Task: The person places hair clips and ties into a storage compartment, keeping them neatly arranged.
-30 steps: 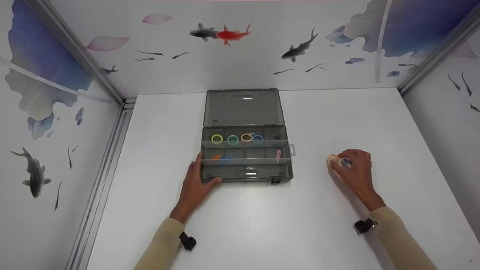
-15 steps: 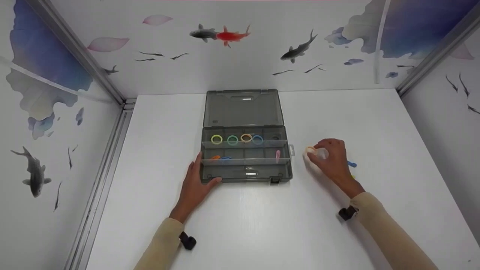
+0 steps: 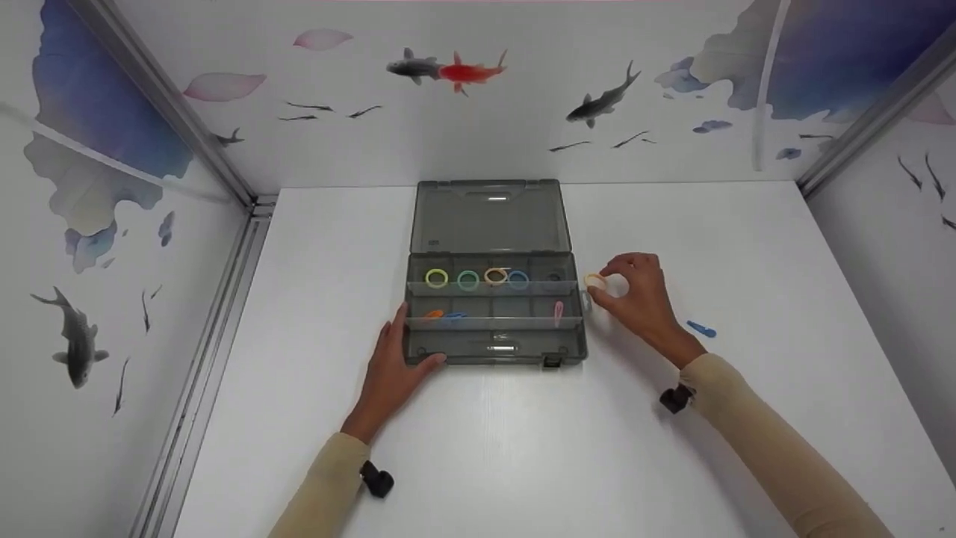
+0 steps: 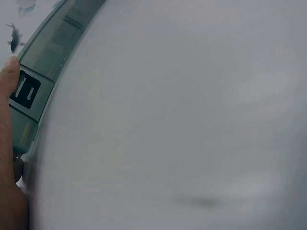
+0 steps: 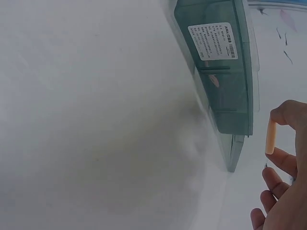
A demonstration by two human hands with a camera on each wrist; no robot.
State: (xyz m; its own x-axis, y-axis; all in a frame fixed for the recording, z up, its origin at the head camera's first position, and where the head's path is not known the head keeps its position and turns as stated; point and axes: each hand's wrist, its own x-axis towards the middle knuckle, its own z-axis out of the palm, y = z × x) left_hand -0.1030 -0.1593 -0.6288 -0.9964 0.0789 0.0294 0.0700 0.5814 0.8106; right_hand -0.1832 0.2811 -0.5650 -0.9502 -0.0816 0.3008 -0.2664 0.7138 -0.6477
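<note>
In the head view, my right hand [image 3: 635, 295] pinches a pale orange hair tie [image 3: 595, 281] between thumb and index finger, just off the right side of the open grey organizer box [image 3: 493, 347]. The right wrist view shows the hair tie [image 5: 271, 136] edge-on, the other fingers loosely bent below it. My left hand [image 3: 385, 377] rests against the box's front left corner, straight fingers along its side and thumb on the front edge. The back row holds a yellow ring [image 3: 436, 278], a green ring [image 3: 468, 281], an orange ring [image 3: 495, 276] and a blue ring [image 3: 518, 280].
Orange [image 3: 435, 314], blue [image 3: 454, 317] and pink hair clips [image 3: 559, 310] lie in the middle row. Another blue hair clip [image 3: 700, 329] lies on the white table [image 3: 478, 456], right of the box. The clear lid [image 3: 491, 217] leans back toward the printed wall.
My right hand has carried the hair tie left and away from me toward the box, uncovering the blue hair clip on the table. My left hand stays at the box corner.
</note>
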